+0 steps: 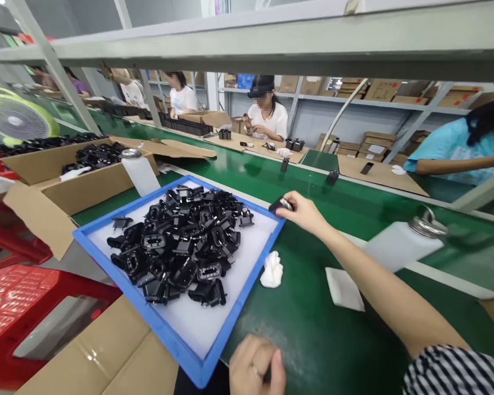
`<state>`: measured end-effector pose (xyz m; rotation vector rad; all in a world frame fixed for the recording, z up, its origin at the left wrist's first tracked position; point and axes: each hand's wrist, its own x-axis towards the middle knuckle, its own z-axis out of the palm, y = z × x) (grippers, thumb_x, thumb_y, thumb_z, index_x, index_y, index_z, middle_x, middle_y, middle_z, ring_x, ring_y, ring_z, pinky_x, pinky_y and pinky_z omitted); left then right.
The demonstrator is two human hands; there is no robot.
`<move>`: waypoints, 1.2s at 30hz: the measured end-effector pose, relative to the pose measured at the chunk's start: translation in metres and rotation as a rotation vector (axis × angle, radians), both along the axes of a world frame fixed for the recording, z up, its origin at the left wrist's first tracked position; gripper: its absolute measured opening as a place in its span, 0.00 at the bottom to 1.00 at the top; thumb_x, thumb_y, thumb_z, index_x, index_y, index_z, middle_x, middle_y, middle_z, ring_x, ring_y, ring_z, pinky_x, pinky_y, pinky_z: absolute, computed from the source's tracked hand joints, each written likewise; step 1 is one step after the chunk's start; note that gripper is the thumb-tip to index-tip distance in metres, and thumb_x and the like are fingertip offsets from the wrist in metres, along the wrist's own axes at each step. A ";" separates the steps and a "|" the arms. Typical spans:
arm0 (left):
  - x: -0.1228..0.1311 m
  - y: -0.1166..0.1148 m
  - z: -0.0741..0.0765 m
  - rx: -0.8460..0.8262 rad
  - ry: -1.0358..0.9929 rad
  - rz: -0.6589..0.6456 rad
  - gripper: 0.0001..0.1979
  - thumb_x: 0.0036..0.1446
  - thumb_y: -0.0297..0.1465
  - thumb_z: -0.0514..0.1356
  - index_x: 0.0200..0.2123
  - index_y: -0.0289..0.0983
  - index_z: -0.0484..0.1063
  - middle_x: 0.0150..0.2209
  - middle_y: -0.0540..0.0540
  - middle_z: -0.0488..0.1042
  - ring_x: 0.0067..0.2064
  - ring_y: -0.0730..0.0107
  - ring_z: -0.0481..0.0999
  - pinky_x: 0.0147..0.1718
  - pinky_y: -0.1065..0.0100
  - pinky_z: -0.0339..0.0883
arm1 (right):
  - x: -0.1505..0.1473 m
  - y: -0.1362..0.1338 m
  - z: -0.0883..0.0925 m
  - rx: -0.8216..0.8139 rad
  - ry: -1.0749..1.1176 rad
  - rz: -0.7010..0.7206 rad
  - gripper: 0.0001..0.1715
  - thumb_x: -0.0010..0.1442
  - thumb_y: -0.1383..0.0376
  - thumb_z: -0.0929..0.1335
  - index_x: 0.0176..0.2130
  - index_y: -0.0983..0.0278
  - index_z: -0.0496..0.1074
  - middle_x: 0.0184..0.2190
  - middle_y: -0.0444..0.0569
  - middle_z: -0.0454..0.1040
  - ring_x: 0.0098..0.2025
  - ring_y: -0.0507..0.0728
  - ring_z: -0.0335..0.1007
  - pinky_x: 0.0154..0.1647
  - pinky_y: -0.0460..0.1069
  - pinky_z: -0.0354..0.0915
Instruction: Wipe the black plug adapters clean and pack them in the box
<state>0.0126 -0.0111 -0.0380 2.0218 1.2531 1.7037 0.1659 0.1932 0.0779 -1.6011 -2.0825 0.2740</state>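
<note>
My right hand (302,211) reaches out over the green work surface beyond the right corner of the blue-rimmed tray. Its thumb and fingers pinch a small black plastic housing (280,204). Near the bottom edge, my left hand (256,366) rests with curled fingers and a ring on one of them; nothing shows in its grasp. Between the hands lies a crumpled white cloth (271,270). The blue tray (237,312) has a white bottom and carries a heap of black plastic housings (185,236), some with oval openings and metal pins.
Left stands an open carton (99,189) of black parts beside a white pump bottle (140,173). Another pump bottle (403,244) and a folded white cloth (344,289) lie near my right forearm. Black parts (332,176) sit on the green belt. Co-workers (267,115) sit opposite. A shelf beam (271,38) crosses overhead.
</note>
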 end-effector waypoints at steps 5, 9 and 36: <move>-0.005 -0.001 0.014 -0.045 0.056 -0.058 0.06 0.48 0.20 0.51 0.24 0.35 0.63 0.21 0.50 0.66 0.24 0.77 0.65 0.24 0.73 0.60 | 0.007 -0.137 -0.012 -0.259 -0.175 0.289 0.16 0.44 0.61 0.69 0.33 0.63 0.62 0.26 0.42 0.68 0.27 0.53 0.64 0.24 0.44 0.56; -0.005 -0.001 0.017 -0.019 0.115 -0.014 0.06 0.49 0.21 0.51 0.23 0.35 0.63 0.21 0.50 0.66 0.25 0.77 0.66 0.25 0.74 0.60 | 0.007 -0.172 -0.024 -0.357 -0.195 0.311 0.20 0.45 0.59 0.68 0.38 0.63 0.62 0.33 0.46 0.68 0.33 0.56 0.65 0.30 0.47 0.60; 0.000 -0.002 0.019 -0.046 0.293 0.102 0.08 0.50 0.27 0.51 0.20 0.35 0.63 0.20 0.52 0.66 0.23 0.79 0.65 0.24 0.77 0.56 | 0.159 -0.149 0.076 -0.112 0.743 -0.322 0.32 0.39 0.65 0.66 0.46 0.64 0.57 0.30 0.47 0.66 0.27 0.54 0.64 0.20 0.45 0.61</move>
